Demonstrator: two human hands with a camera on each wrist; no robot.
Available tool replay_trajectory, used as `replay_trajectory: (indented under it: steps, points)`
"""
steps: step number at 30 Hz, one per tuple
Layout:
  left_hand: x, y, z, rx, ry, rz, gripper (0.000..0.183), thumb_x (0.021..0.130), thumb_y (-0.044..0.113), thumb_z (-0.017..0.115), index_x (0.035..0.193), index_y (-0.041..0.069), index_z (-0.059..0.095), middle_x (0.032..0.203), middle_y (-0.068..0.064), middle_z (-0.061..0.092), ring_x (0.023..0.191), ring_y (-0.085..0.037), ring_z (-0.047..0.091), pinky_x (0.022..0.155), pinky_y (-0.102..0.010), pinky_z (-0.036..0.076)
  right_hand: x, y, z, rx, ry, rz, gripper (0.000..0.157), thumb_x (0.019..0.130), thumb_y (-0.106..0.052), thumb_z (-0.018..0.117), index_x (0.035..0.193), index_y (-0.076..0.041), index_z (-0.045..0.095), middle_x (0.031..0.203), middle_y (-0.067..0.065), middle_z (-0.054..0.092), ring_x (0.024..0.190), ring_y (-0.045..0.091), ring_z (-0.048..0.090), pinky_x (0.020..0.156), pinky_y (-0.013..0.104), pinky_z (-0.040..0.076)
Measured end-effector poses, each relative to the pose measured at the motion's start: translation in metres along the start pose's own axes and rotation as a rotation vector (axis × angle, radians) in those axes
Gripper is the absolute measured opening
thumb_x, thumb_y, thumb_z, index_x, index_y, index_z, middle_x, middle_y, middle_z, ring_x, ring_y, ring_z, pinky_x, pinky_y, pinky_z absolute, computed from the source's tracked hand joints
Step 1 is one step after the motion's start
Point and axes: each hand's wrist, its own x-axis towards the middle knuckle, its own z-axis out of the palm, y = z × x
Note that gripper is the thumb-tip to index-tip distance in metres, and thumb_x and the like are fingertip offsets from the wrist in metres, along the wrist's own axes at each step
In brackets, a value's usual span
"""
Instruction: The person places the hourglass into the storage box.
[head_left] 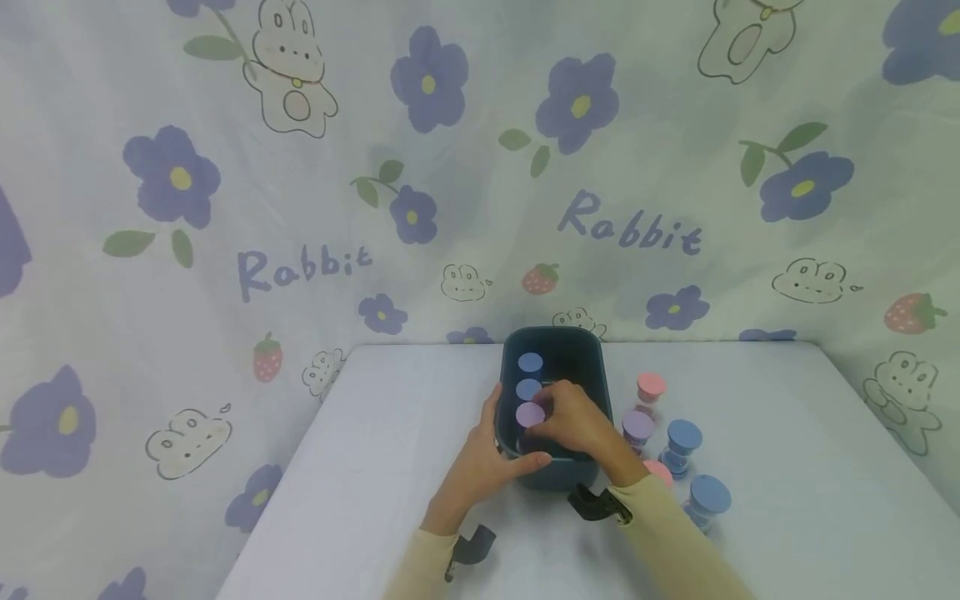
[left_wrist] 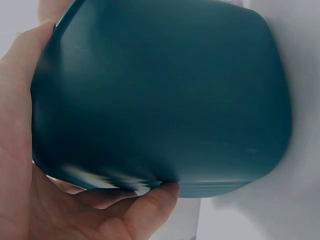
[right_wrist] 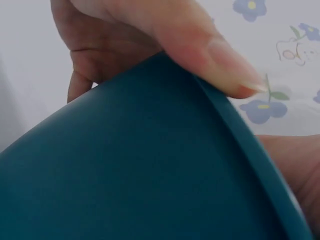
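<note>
Dark teal bin, rounded corners

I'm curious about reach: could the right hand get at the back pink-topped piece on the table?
Probably yes: nothing covers the pink-topped piece, but the right hand seems to hold the purple-topped piece inside the bin, so should release that first.

bin on table, near back edge; curtain behind. in bin, along left side, three hourglasses in a front-to-back row; right hand at the front one. left hand at bin's left front. five more hourglasses on table, right of bin; one partly behind right sleeve.
</note>
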Motion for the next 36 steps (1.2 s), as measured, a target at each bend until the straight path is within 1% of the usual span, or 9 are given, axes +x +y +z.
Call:
replay_trajectory:
  steps: [4,9,15,19,24,30,36]
  points:
    - [0.0006,-0.0004,0.0,-0.009,-0.004,0.0,0.125,0.075,0.064,0.084,0.167,0.027,0.008,0.17,-0.004,0.034,0.152,-0.03,0.043,0.12,-0.062,0.039,0.0013,0.0001,0.0029,-0.033,0.003,-0.006,0.031,0.076,-0.011,0.091,0.103,-0.003,0.079,0.094,0.005,0.076,0.085,0.018,0.063,0.086,0.042,0.061]
    - [0.0019,-0.0017,0.0003,-0.009,-0.009,0.003,0.125,0.076,0.065,0.083,0.167,0.028,0.007,0.171,-0.002,0.03,0.154,-0.029,0.04,0.12,-0.063,0.038,0.0024,-0.0012,0.0055,-0.058,-0.003,0.027,0.029,0.077,-0.012,0.091,0.102,-0.004,0.079,0.093,0.005,0.076,0.086,0.018,0.064,0.088,0.043,0.062]
    - [0.0028,-0.0012,0.0005,-0.014,-0.009,0.003,0.126,0.075,0.065,0.084,0.167,0.029,0.006,0.172,0.001,0.028,0.155,-0.027,0.038,0.122,-0.061,0.037,0.0028,-0.0041,0.0057,-0.064,-0.005,0.051,0.029,0.077,-0.013,0.091,0.102,-0.003,0.078,0.092,0.005,0.077,0.084,0.019,0.065,0.088,0.043,0.062]
    - [0.0026,-0.002,0.0006,-0.018,-0.003,0.009,0.126,0.075,0.064,0.085,0.167,0.027,0.007,0.172,-0.001,0.029,0.154,-0.027,0.04,0.122,-0.06,0.037,0.0026,-0.0052,0.0059,-0.075,-0.007,0.054,0.031,0.077,-0.013,0.091,0.103,-0.002,0.078,0.091,0.006,0.076,0.083,0.019,0.064,0.087,0.042,0.062]
    - [0.0018,-0.0022,0.0002,-0.017,0.004,0.001,0.126,0.075,0.064,0.085,0.167,0.026,0.008,0.171,-0.003,0.029,0.154,-0.028,0.04,0.122,-0.061,0.037,0.0031,-0.0054,0.0071,-0.083,-0.009,0.056,0.032,0.076,-0.014,0.091,0.103,-0.002,0.077,0.091,0.005,0.076,0.082,0.018,0.064,0.086,0.041,0.062]
    - [0.0021,-0.0033,-0.0001,-0.011,-0.001,-0.009,0.126,0.075,0.065,0.084,0.167,0.027,0.007,0.172,-0.002,0.028,0.155,-0.028,0.039,0.122,-0.061,0.037,0.0024,-0.0054,0.0078,-0.085,-0.017,0.051,0.032,0.075,-0.015,0.093,0.101,-0.004,0.076,0.088,0.004,0.075,0.081,0.017,0.064,0.083,0.04,0.062]
    - [0.0022,-0.0021,-0.0001,-0.016,-0.004,-0.001,0.126,0.075,0.064,0.084,0.167,0.025,0.007,0.172,-0.002,0.027,0.155,-0.029,0.038,0.122,-0.062,0.037,0.0017,-0.0051,0.0064,-0.085,-0.016,0.047,0.031,0.075,-0.014,0.093,0.101,-0.005,0.077,0.09,0.003,0.076,0.084,0.017,0.066,0.088,0.042,0.062]
